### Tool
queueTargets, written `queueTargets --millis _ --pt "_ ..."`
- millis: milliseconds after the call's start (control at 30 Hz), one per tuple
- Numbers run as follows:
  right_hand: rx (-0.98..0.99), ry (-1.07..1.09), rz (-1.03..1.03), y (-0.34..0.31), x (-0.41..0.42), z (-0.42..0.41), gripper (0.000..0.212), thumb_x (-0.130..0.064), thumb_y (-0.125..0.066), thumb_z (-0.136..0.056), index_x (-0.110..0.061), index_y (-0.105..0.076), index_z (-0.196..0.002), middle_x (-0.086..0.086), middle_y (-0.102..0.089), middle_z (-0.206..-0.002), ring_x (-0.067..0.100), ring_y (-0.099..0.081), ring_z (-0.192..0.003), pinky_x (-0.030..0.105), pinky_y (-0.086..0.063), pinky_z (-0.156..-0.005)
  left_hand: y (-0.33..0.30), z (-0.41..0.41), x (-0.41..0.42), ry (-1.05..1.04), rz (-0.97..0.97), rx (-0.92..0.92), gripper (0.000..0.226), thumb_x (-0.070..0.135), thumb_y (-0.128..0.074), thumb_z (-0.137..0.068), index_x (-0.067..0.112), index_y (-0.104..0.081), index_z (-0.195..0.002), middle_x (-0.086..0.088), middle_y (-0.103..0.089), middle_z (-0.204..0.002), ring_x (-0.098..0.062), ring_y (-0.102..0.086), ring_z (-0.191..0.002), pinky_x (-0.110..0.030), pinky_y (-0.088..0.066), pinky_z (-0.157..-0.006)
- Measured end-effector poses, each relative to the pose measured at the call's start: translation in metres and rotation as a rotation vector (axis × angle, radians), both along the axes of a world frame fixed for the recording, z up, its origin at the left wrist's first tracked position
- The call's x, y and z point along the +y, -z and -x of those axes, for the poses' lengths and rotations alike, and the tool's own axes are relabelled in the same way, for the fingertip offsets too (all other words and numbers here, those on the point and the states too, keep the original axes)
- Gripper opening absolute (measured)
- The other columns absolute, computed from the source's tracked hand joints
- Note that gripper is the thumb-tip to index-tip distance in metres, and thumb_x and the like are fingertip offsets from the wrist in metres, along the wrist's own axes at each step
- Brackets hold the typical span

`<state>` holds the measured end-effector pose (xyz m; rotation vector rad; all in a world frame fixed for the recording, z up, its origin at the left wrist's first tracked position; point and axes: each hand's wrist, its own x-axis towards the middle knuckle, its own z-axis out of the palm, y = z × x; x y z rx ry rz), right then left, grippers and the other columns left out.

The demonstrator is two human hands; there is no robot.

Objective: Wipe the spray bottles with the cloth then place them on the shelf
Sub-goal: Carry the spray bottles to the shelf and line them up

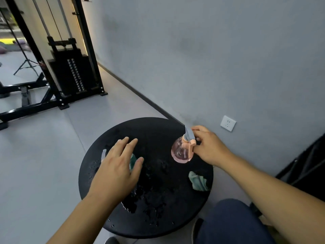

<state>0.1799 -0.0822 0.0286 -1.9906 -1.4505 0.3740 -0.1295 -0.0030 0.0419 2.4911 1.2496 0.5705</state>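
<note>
Early stage, as far as I can judge: nothing is showing as wiped or shelved, and no shelf is coming into view. The pink bottle [180,152] is standing upright on the round black bench [158,131], wet patches glinting across the top.

The right hand [209,147] is reaching in from the wall side and curling its fingers round the bottle's trigger head, thumb side up, wrist low, looking set to lift. The bottle body is sitting just left of that hand.

The left hand [117,166] is hovering flat over the bench, fingers spread and straight, gripping nothing. Under it a second bottle [132,160] is peeking out, greenish, mostly hidden; can't tell whether the hand is touching it.

The cloth [198,182] is lying crumpled near the bench edge, below the right hand and apart from both hands. So wiping and shelving are both looking outstanding.
</note>
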Motion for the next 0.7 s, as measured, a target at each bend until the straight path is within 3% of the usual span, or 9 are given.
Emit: queueTargets --millis 67,167,267,333,400,467,533,600,700 --pt "0.012 0.006 -0.020 -0.017 -0.024 0.001 0.028 -0.030 -0.077 -0.092 -0.039 -0.073 -0.118 -0.031 -0.052 -0.126 0.002 -0.061 -0.107 0.031 -0.053 -0.094 -0.013 -0.002 -0.013 0.017 -0.020 -0.008 0.064 0.054 -0.051 -0.103 0.032 -0.040 -0.161 0.004 -0.037 -0.169 -0.018 -0.028 -0.159 -0.057 -0.035 -0.124" --pt "0.011 0.019 -0.051 -0.039 -0.062 0.006 0.032 -0.034 -0.076 -0.092 -0.035 -0.073 -0.124 -0.030 -0.052 -0.126 -0.001 -0.057 -0.115 0.025 -0.048 -0.100 -0.031 -0.007 -0.034 0.050 -0.043 -0.020 0.065 0.056 -0.051 -0.103 0.035 -0.036 -0.162 0.007 -0.033 -0.171 -0.015 -0.026 -0.160 -0.051 -0.035 -0.126" --pt "-0.011 0.043 -0.071 -0.059 -0.100 0.014 0.022 -0.031 -0.076 -0.092 -0.036 -0.074 -0.113 -0.024 -0.058 -0.110 -0.004 -0.058 -0.103 0.019 -0.047 -0.089 -0.052 -0.016 -0.061 0.101 -0.087 -0.002 0.066 0.057 -0.047 -0.104 0.035 -0.033 -0.164 0.008 -0.029 -0.172 -0.014 -0.023 -0.160 -0.047 -0.030 -0.126" --pt "-0.012 0.073 -0.062 -0.069 -0.124 0.017 0.014 -0.030 -0.077 -0.091 -0.042 -0.071 -0.095 -0.014 -0.062 -0.097 0.002 -0.062 -0.093 0.025 -0.049 -0.079 -0.065 -0.024 -0.080 0.123 -0.113 0.023 0.065 0.056 -0.044 -0.106 0.036 -0.028 -0.166 0.011 -0.022 -0.174 -0.012 -0.017 -0.161 -0.046 -0.027 -0.127" --pt "0.003 0.114 -0.070 -0.073 -0.145 0.017 0.013 -0.033 -0.078 -0.089 -0.040 -0.069 -0.085 -0.007 -0.066 -0.092 0.014 -0.066 -0.091 0.033 -0.052 -0.079 -0.074 -0.031 -0.095 0.158 -0.137 0.026 0.065 0.056 -0.042 -0.107 0.036 -0.027 -0.166 0.010 -0.021 -0.174 -0.012 -0.017 -0.161 -0.047 -0.028 -0.127" --pt "0.015 0.142 -0.082 -0.077 -0.166 0.016 0.009 -0.034 -0.080 -0.088 -0.035 -0.075 -0.095 -0.006 -0.071 -0.096 0.015 -0.068 -0.094 0.038 -0.056 -0.084 -0.079 -0.037 -0.105 0.215 -0.145 -0.017 0.065 0.057 -0.043 -0.105 0.033 -0.032 -0.164 0.007 -0.029 -0.172 -0.015 -0.023 -0.160 -0.051 -0.035 -0.126" --pt "0.014 0.160 -0.092 -0.082 -0.186 0.013 0.013 -0.034 -0.080 -0.088 -0.036 -0.076 -0.100 -0.009 -0.071 -0.098 0.006 -0.067 -0.094 0.031 -0.056 -0.084 -0.082 -0.045 -0.114 0.254 -0.172 -0.024 0.065 0.055 -0.046 -0.105 0.028 -0.036 -0.163 0.004 -0.034 -0.169 -0.017 -0.027 -0.158 -0.043 -0.031 -0.128" --pt "0.008 0.172 -0.102 -0.087 -0.208 0.010 0.013 -0.032 -0.081 -0.089 -0.041 -0.073 -0.095 -0.014 -0.069 -0.096 -0.005 -0.064 -0.090 0.012 -0.049 -0.073 -0.088 -0.056 -0.129 0.297 -0.207 -0.026 0.064 0.052 -0.050 -0.106 0.025 -0.039 -0.163 0.001 -0.036 -0.168 -0.019 -0.031 -0.157 -0.035 -0.026 -0.127" --pt "-0.024 0.228 -0.113 -0.091 -0.240 0.002 0.013 -0.031 -0.082 -0.088 -0.037 -0.072 -0.094 -0.017 -0.066 -0.091 -0.010 -0.061 -0.086 0.007 -0.042 -0.067 -0.094 -0.074 -0.151 0.336 -0.234 -0.029 0.063 0.051 -0.050 -0.106 0.028 -0.038 -0.163 0.005 -0.035 -0.169 -0.017 -0.031 -0.157 -0.040 -0.034 -0.123"
